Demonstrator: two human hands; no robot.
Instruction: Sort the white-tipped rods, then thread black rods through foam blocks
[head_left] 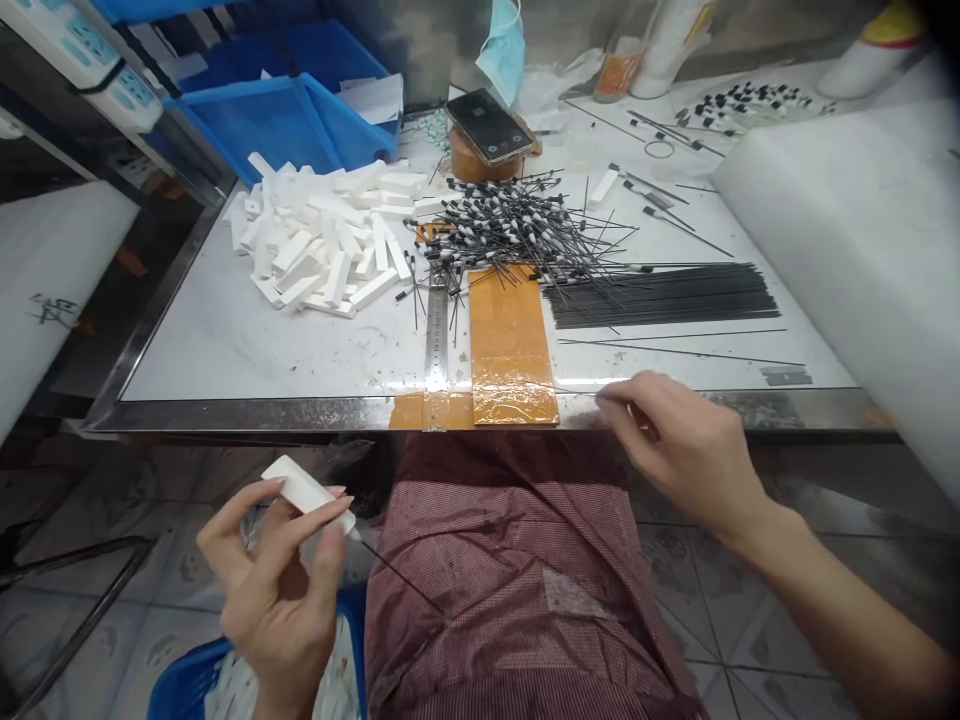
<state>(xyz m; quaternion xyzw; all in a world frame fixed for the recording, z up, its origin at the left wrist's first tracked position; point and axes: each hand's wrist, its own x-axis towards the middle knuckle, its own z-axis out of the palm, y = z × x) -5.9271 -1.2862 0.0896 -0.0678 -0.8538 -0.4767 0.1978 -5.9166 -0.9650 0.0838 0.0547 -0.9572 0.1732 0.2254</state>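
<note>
My left hand (277, 590) is low over my lap, holding a white rectangular block (304, 490) between thumb and fingers. A thin black rod (397, 575) sticks out from the block's end. My right hand (675, 440) rests at the table's front edge, its fingertips pinched on a thin black rod (566, 387). That rod lies across an orange sheet (514, 345) beside a steel ruler (436, 345). Farther up the table are a pile of white blocks (322, 240), a heap of black-and-white banded rods (517, 230), and a row of plain black rods (660, 297).
A steel-edged white table (300, 415) fills the middle. Blue plastic bins (277, 110) stand beyond it at the back left, and a phone (487, 125) lies on a round brown object. A white foam roll (847, 230) is at the right. A red checked cloth (510, 570) covers my lap.
</note>
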